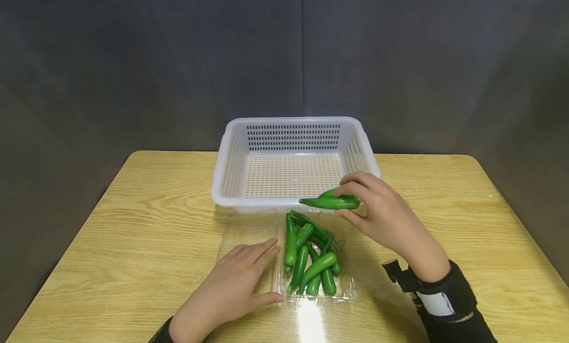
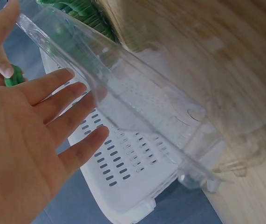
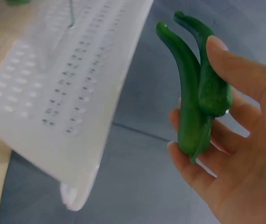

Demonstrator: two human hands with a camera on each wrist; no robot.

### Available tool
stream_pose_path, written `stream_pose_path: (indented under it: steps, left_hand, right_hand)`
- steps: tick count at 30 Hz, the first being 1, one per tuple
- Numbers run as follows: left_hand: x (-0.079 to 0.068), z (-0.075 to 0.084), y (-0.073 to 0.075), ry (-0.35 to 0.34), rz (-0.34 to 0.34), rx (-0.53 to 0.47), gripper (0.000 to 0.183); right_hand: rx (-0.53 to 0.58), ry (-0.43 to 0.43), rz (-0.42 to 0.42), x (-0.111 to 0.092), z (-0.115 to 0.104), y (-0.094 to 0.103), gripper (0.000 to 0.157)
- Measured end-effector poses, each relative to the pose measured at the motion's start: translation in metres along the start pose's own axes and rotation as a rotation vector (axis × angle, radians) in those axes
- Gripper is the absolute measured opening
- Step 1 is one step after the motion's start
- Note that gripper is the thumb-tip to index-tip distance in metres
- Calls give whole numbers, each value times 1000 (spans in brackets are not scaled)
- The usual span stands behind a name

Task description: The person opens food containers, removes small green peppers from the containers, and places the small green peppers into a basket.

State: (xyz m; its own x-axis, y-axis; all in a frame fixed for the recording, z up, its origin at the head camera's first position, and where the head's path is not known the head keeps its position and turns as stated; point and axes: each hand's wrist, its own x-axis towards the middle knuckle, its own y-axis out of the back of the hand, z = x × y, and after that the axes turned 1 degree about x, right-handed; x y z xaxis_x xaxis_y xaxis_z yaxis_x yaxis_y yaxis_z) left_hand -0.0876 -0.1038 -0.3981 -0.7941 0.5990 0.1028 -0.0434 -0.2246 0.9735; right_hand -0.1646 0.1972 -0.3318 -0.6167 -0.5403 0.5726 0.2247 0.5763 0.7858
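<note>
My right hand [image 1: 388,217] pinches green chili peppers [image 1: 328,203] between thumb and fingers, over the basket's near rim. In the right wrist view at least two of these peppers [image 3: 187,93] lie side by side, their narrow ends pointing away from the palm. Below, several more green peppers [image 1: 316,271] lie loosely piled in the right half of a clear plastic clamshell box [image 1: 348,293]. My left hand [image 1: 233,281] is at the box's left side, its fingers extended and spread. In the left wrist view its fingertips are right at the clear wall [image 2: 137,105].
A white perforated plastic basket [image 1: 289,121] stands behind the box, its slotted floor showing. The box's clear lid [image 1: 249,229] lies folded out to the left. All stand on a wood-grain table [image 1: 146,224] with a dark grey curtain [image 1: 178,71] behind it.
</note>
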Motion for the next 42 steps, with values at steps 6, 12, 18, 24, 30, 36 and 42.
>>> stream_pose_path:
  steps: [6, 12, 18, 24, 30, 36, 42]
  left_hand:
    - [0, -1, -1, 7, -13, -7, 87]
    - [0, -2, -1, 5, -5, -9, 87]
    - [0, -1, -1, 7, -11, -10, 88]
    - [0, 0, 0, 10, -13, -3, 88]
    - [0, 0, -1, 5, -9, 8, 88]
    - [0, 0, -1, 1, -5, 6, 88]
    - [0, 1, -1, 4, -4, 14, 87]
  right_hand:
    - [3, -58, 21, -1, 11, -2, 31]
    - [-6, -106, 28, -1, 19, -6, 31]
    - [-7, -170, 47, -2, 24, -9, 30]
    - [-29, -214, 53, -1, 29, -11, 31]
    - [-32, -241, 50, -1, 32, -14, 31]
    - [-31, -232, 47, -2, 35, -18, 30]
    - [-50, -207, 51, -1, 36, -21, 29]
